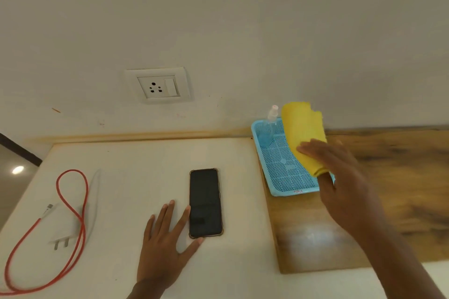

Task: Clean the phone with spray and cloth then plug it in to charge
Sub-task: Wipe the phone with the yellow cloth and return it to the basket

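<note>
Phone (206,203) flat, left hand (165,238) splayed beside, right hand (340,177) lifting cloth (303,128)

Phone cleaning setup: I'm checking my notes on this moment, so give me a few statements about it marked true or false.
1. The phone lies flat, screen up, on the white surface. True.
2. The right hand holds the yellow cloth over the blue tray. True.
3. The spray bottle is in the left hand. False: it stands in the tray; the left hand lies open beside the phone, fingertips at its edge.
4. The charger is plugged into the wall socket. False: it lies on the surface with its red cable, and the socket is empty.
5. The phone sits in the tray. False: it lies left of it.
</note>
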### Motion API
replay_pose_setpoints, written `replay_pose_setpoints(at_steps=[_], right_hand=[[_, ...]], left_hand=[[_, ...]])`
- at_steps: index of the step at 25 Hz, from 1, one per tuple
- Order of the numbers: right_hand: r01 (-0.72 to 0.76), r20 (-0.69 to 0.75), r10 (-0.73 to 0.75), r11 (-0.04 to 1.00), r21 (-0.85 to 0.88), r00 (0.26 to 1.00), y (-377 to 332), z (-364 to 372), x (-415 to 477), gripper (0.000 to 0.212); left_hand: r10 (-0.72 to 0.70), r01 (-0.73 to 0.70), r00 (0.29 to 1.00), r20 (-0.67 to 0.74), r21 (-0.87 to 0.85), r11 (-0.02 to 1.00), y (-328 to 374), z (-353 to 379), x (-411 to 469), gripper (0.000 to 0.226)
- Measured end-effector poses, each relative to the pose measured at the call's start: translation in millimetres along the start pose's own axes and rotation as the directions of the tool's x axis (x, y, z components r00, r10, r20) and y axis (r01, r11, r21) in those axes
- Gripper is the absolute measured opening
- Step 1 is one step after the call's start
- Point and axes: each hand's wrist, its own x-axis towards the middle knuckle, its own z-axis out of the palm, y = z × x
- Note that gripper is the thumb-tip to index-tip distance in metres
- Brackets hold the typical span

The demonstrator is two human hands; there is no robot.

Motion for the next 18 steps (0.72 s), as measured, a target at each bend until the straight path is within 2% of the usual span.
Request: replay_pose_setpoints(at_steps=[3,5,9,10,13,14,18], right_hand=[[-0.056,0.289,0.071,0.997,-0.058,0.955,32,30,-41,0.052],[-0.115,0.403,0.11,0.993,-0.01,0.909,43,41,-58,0.047],[-0.149,0.34,0.115,0.986,0.076,0.934,49,47,-52,0.027],[-0.144,0.355,0.114,0.988,0.059,0.928,52,49,-48,0.027],[-0.094,0.49,0.127,0.991,-0.091,0.863,61,53,-39,0.051],[-0.056,0.517,0.12,0.989,-0.139,0.847,61,55,-36,0.053],[-0.032,0.417,0.081,0.992,-0.125,0.905,56,65,-31,0.037]], left_hand=[[-0.012,0.012,1.0,0.014,0.005,1.0,1,-1,0,0.076],[-0.014,0.014,1.0,0.018,0.007,1.0,2,-1,1,0.076],[-0.006,0.006,1.0,0.004,0.01,1.0,1,-1,1,0.076],[-0.005,0.005,1.0,-0.002,0.011,1.0,2,-2,1,0.076],[-0.009,0.009,1.0,-0.006,0.014,1.0,4,-3,1,0.076],[-0.015,0.014,1.0,0.0,0.015,1.0,5,-4,1,0.076],[-0.025,0.024,0.998,0.055,0.016,1.0,8,-9,1,0.077]])
